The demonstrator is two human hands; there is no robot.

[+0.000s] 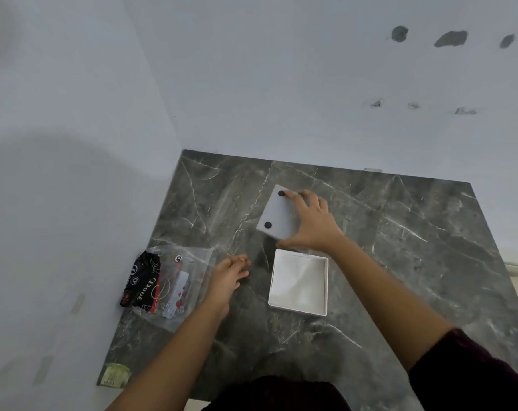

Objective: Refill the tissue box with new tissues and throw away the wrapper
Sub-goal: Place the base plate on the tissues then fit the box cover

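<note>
Items shown, by count: one dark marbled worktop [370, 262]; one open white tissue box [298, 282], with white tissue inside; one white base panel [278, 213] bearing two visible black round feet [268, 224]; one clear plastic wrapper [174, 284]; one dark printed packet [142, 280]; two bare hands, left [229, 275] and right [309, 223]; one yellowish sticker [116, 375].

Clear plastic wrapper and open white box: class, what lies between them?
Only the left hand, over bare marble tabletop, separates the wrapper from the box in the head view.
</note>
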